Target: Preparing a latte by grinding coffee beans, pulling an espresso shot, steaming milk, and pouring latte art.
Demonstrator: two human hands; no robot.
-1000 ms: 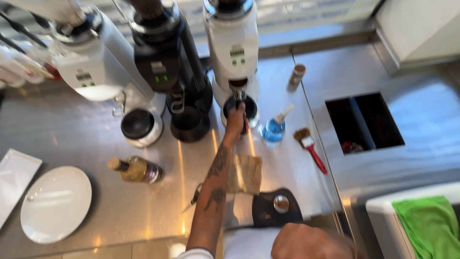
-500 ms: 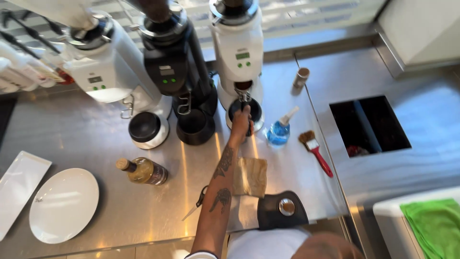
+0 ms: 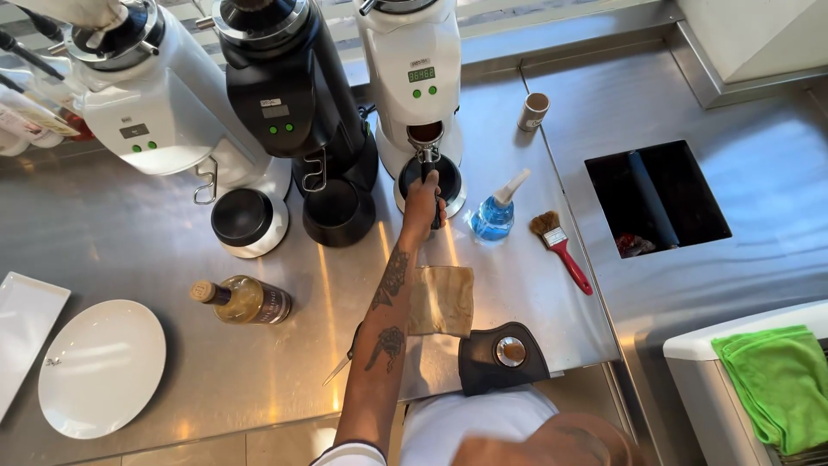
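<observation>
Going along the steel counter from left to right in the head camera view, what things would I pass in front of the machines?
White round plate → amber bottle lying on its side → folded tan cloth → blue spray bottle → red-handled brush → dark rectangular opening in the counter → green cloth.

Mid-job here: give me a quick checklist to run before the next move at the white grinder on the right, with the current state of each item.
1. Portafilter seated under the spout of the right-hand white grinder: ok, it sits at the fork.
2. Grip on the handle: ok, one hand is closed around it; which hand it is, cannot tell.
3. Other hand: cannot tell, not clearly in view.
4. Blue spray bottle clear of the arm: ok, just right of the hand, apart.
5. Tamping mat free at the counter edge: ok, with the folded cloth beside it.
6. Grounds level in the basket: cannot tell, hidden.
</observation>
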